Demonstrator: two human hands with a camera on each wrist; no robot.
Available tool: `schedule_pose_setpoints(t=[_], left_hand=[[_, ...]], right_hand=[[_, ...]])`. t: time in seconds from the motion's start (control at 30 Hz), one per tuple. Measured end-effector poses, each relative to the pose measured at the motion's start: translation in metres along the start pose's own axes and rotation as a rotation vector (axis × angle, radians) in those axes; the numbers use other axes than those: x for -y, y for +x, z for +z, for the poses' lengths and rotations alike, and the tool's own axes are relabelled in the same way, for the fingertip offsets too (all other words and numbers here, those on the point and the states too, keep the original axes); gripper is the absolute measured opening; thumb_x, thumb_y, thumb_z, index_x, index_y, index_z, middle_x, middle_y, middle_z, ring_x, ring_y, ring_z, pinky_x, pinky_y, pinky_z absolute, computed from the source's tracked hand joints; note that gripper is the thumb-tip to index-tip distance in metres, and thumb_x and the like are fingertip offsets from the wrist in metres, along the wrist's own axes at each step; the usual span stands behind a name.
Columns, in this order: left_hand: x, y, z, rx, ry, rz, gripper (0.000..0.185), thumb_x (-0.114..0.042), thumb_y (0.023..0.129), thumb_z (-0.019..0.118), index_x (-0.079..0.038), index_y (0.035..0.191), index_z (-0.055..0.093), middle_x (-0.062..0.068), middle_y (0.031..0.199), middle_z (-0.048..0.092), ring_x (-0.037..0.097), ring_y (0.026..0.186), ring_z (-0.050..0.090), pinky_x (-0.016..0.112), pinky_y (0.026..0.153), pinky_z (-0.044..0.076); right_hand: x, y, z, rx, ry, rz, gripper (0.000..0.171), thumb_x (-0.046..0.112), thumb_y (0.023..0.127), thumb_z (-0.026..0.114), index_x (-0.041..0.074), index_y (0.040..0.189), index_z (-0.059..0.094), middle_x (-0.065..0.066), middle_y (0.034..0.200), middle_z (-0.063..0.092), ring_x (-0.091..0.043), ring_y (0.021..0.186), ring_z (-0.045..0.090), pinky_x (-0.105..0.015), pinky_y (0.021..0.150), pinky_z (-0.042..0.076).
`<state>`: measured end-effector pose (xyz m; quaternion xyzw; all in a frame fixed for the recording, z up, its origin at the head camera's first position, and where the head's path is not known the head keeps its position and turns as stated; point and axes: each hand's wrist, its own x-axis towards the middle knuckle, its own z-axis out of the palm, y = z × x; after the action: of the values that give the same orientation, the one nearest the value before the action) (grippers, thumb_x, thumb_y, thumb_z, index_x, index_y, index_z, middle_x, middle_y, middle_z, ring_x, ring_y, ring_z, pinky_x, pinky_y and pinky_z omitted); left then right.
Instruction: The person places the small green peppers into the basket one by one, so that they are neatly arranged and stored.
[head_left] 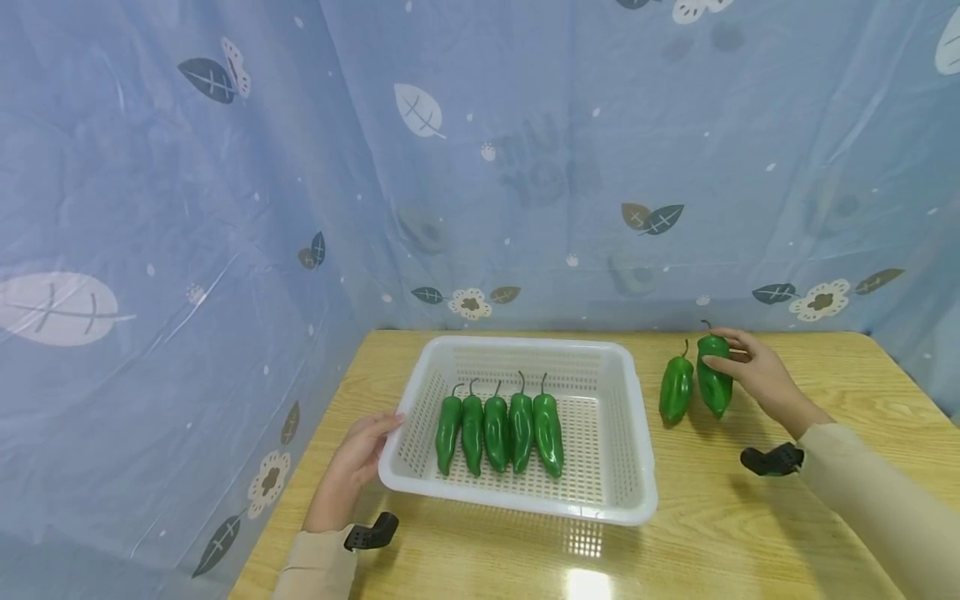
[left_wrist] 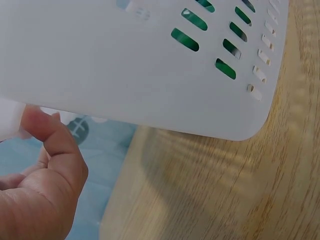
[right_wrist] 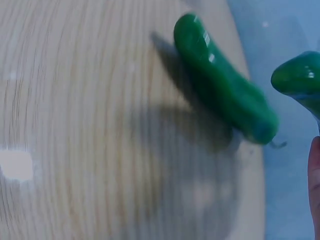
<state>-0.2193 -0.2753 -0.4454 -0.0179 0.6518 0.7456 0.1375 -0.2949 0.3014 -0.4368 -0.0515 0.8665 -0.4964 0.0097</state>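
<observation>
A white slotted basket [head_left: 622, 417] stands on the wooden table and holds several green peppers [head_left: 498, 429] side by side. My left hand [head_left: 360, 454] touches the basket's left rim; the left wrist view shows the basket wall [left_wrist: 150, 75] and my thumb [left_wrist: 55, 145] at its edge. To the right of the basket lie two more green peppers. My right hand [head_left: 750, 367] grips the right one [head_left: 714, 377] near its stem end; the other pepper [head_left: 677, 387] lies free beside it. In the right wrist view the free pepper [right_wrist: 225, 100] lies on the wood and the gripped pepper [right_wrist: 300, 80] shows at the right edge.
A blue curtain with leaf and flower prints [head_left: 480, 167] closes off the table's back and left sides. The wooden table [head_left: 750, 533] has bare wood in front of and to the right of the basket.
</observation>
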Motion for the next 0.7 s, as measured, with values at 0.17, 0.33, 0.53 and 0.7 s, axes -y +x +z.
schedule_pose_setpoints(t=[0.17,0.33,0.53,0.7], left_hand=[[0.000,-0.001,0.000,0.019,0.000,0.010,0.053,-0.014,0.100,0.043,0.017,0.139,0.025,0.005,0.113,0.063,0.015,0.104,0.062,0.031,0.089,0.053],[-0.001,-0.002,0.001,0.019,-0.021,0.006,0.053,-0.013,0.100,0.043,0.018,0.139,0.024,0.005,0.111,0.064,0.015,0.102,0.063,0.030,0.088,0.053],[-0.002,-0.003,0.001,0.010,-0.017,-0.004,0.053,-0.013,0.100,0.043,0.017,0.140,0.024,0.005,0.111,0.064,0.014,0.102,0.063,0.029,0.087,0.053],[-0.002,-0.003,0.001,0.012,-0.011,-0.001,0.052,-0.013,0.101,0.042,0.017,0.140,0.025,0.005,0.112,0.064,0.015,0.103,0.063,0.031,0.089,0.053]], right_hand=[[0.012,-0.002,0.001,0.012,0.050,-0.026,0.069,0.041,0.094,0.055,0.017,0.151,0.022,-0.030,0.150,0.018,-0.048,0.132,0.026,-0.060,0.096,0.038],[0.025,-0.007,0.007,0.000,0.074,-0.072,0.059,0.033,0.096,0.055,0.021,0.147,0.030,-0.026,0.146,0.024,-0.008,0.114,0.047,-0.024,0.085,0.050],[0.047,-0.011,0.016,0.034,0.081,-0.088,0.058,0.031,0.096,0.055,0.019,0.146,0.031,-0.027,0.148,0.024,-0.015,0.118,0.046,-0.026,0.084,0.050],[0.070,-0.014,0.024,0.073,0.073,-0.098,0.060,0.033,0.095,0.056,0.015,0.146,0.031,-0.027,0.148,0.025,-0.042,0.130,0.033,-0.049,0.093,0.044]])
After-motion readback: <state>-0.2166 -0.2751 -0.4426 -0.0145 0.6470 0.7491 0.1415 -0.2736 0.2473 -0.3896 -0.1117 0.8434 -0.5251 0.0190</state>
